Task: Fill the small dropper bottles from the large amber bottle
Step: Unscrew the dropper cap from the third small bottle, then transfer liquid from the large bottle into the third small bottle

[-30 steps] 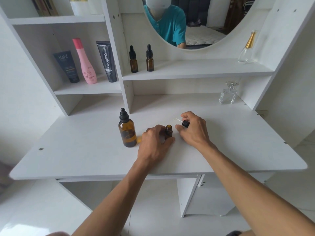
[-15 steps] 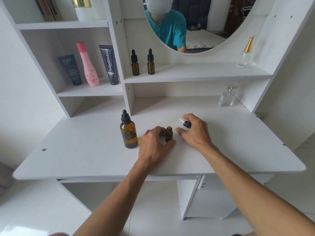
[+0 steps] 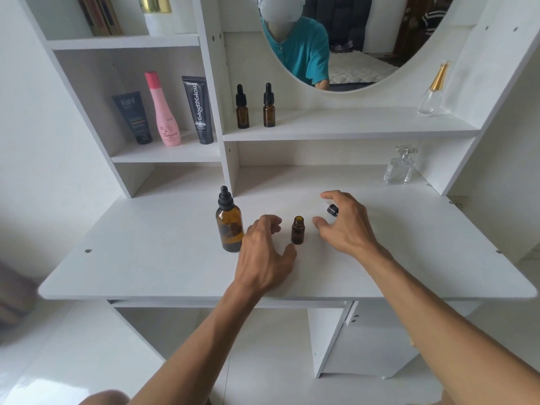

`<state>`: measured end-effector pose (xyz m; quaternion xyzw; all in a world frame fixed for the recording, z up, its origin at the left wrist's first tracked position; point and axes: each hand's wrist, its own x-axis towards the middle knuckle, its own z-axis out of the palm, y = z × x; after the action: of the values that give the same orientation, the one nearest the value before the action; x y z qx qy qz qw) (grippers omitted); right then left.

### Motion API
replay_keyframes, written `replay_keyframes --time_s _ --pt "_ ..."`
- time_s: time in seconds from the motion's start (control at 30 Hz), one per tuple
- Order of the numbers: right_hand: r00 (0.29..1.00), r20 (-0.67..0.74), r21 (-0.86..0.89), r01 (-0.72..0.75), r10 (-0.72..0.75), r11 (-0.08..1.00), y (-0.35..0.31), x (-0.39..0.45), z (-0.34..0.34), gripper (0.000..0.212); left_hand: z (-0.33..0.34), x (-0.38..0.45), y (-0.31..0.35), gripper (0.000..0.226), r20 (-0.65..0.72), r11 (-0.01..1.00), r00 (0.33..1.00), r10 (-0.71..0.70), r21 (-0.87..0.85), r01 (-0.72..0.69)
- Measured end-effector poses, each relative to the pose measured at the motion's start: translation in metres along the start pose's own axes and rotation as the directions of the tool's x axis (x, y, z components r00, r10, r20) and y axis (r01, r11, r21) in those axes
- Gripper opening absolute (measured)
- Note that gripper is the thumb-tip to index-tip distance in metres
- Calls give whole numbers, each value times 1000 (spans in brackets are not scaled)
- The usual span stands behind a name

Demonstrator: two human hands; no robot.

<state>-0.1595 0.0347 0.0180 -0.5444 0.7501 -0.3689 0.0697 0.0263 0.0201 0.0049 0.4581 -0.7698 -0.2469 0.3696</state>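
Note:
The large amber bottle (image 3: 229,229) stands on the white desk (image 3: 163,258) with its black dropper cap on. To its right stands a small amber bottle (image 3: 297,231), uncapped, its mouth open. My left hand (image 3: 263,252) lies between the two with loosely curled fingers, its thumb tip beside the small bottle's base, and it holds nothing. My right hand (image 3: 344,226) hovers to the right with fingers spread. The black dropper cap (image 3: 332,210) lies next to its palm, ungripped. Two capped small dropper bottles (image 3: 242,108) (image 3: 268,106) stand on the shelf above.
Two tubes and a pink bottle (image 3: 163,112) stand on the left shelf. A clear glass perfume bottle (image 3: 399,168) sits at the desk's back right, and a gold-capped one (image 3: 432,92) on the upper shelf. An oval mirror (image 3: 350,39) hangs above.
My left hand has let go of the small bottle and drawn back to the left. My right hand has opened and released the dropper cap, which now lies on the desk.

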Motion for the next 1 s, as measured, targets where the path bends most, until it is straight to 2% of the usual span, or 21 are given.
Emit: replay_keyframes --time_s 0.1,0.2,0.3,0.4,0.47,0.6,0.67,0.77,0.87,1.0 --pt "999 -10 17 43 -43 999 -16 -1 -7 42 -12 -11 1 31 -130 998 990 60 -15 -62" --pt "991 -48 20 126 -125 992 -40 -3 -11 34 -25 -17 3 20 -298 994 950 90 -24 -102" --pt "974 -85 92 219 -211 971 -71 -8 -11 25 -40 -20 2 26 -467 995 881 75 -22 -96" --pt "958 -76 185 287 -277 940 -98 -12 -4 21 -51 -15 -7 42 -562 998 825 -55 -52 31" --pt "953 -44 224 303 -301 926 -113 -12 2 23 -53 -10 -18 55 -530 992 839 -124 -72 100" --pt "944 38 273 305 -327 912 -138 -13 14 35 -55 -2 -33 75 -345 984 924 -167 -115 135" --pt "943 84 287 288 -323 914 -145 -12 18 39 -54 1 -37 72 -283 981 944 -172 -142 136" --pt "943 125 281 266 -310 922 -149 -10 24 36 -52 3 -36 56 -252 978 954 -165 -164 127" --pt "947 111 283 260 -300 923 -149 -8 28 29 -51 3 -34 45 -238 971 951 -198 -179 158" --pt "953 95 295 250 -289 922 -148 -5 32 19 -49 2 -35 44 -239 963 946 -221 -205 173"
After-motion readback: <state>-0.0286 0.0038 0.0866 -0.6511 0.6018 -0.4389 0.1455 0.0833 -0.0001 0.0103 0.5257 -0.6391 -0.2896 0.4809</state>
